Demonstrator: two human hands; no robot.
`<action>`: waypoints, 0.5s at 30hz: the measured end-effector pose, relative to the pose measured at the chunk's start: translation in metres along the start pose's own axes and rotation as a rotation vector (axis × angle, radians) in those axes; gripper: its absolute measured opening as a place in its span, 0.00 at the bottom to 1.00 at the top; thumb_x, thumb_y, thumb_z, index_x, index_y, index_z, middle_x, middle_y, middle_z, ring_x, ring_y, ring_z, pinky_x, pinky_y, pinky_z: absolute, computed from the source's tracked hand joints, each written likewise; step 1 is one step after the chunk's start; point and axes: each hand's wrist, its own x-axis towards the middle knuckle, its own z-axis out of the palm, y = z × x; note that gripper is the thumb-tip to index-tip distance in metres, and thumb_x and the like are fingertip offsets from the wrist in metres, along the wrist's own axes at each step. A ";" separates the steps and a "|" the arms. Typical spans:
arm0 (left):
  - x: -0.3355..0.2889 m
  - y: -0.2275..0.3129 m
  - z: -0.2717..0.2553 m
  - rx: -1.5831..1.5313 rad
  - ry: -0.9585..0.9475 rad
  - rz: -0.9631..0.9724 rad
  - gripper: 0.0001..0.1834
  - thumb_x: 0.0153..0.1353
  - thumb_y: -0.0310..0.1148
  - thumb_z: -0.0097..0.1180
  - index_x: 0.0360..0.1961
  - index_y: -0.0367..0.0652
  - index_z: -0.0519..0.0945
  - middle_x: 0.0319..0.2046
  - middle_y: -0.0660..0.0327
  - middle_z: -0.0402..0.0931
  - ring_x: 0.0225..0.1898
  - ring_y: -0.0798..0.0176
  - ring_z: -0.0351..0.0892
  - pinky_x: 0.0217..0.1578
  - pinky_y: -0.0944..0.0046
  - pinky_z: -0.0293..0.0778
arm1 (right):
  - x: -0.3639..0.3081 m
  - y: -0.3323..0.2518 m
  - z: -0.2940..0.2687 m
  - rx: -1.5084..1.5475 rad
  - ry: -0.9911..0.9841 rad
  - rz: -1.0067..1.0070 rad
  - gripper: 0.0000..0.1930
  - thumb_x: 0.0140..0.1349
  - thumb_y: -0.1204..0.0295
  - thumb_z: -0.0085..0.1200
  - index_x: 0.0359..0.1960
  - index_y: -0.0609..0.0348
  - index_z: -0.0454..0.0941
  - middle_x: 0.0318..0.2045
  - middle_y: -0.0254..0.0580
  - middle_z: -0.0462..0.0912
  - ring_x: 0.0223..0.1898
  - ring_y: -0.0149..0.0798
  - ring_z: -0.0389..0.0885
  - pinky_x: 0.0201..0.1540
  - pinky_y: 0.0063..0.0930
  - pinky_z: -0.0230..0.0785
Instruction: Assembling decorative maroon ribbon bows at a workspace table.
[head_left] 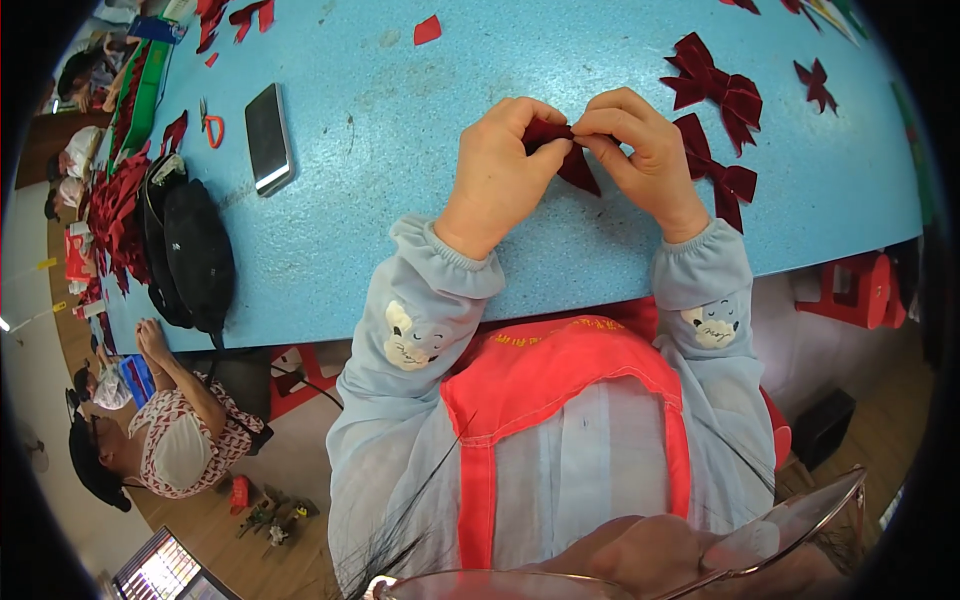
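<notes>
My left hand [492, 172] and my right hand [642, 150] meet above the blue table, both closed. Between them they pinch a piece of dark red velvet ribbon [580, 174], its pointed end hanging below the fingers. Much of the ribbon is hidden behind my fingertips, so its full shape does not show. Beside my right hand lies a dark red velvet bow [736, 182]. A larger bow [712, 84] rests just beyond it, and a small bow [817, 85] is farther right.
A phone [266, 140] and orange-handled scissors [212, 128] lie left on the table [340, 240]. A black bag [198, 245] sits beside heaped red ribbons [120, 215]; a green tray [148, 85] is farther off. Another person [190, 430] sits at left. A red stool [858, 290] stands right.
</notes>
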 end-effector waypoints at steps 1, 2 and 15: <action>-0.001 0.000 -0.001 0.033 0.002 0.032 0.09 0.48 0.23 0.60 0.33 0.37 0.78 0.30 0.54 0.77 0.31 0.57 0.79 0.33 0.64 0.75 | 0.000 0.000 -0.001 -0.040 -0.023 -0.031 0.08 0.51 0.84 0.56 0.33 0.61 0.77 0.34 0.37 0.76 0.35 0.34 0.77 0.35 0.23 0.71; -0.001 -0.001 -0.001 0.066 0.003 0.064 0.09 0.48 0.23 0.60 0.33 0.37 0.78 0.30 0.54 0.76 0.30 0.55 0.78 0.33 0.63 0.75 | 0.001 0.001 -0.001 -0.080 -0.045 -0.062 0.08 0.51 0.84 0.55 0.33 0.61 0.77 0.35 0.38 0.76 0.36 0.34 0.76 0.34 0.23 0.71; -0.003 -0.018 0.015 0.354 0.202 0.651 0.08 0.48 0.19 0.58 0.31 0.38 0.76 0.30 0.55 0.74 0.28 0.54 0.75 0.29 0.62 0.74 | -0.004 0.014 0.010 0.403 -0.093 0.354 0.06 0.55 0.82 0.51 0.35 0.63 0.72 0.39 0.34 0.73 0.39 0.27 0.72 0.42 0.18 0.66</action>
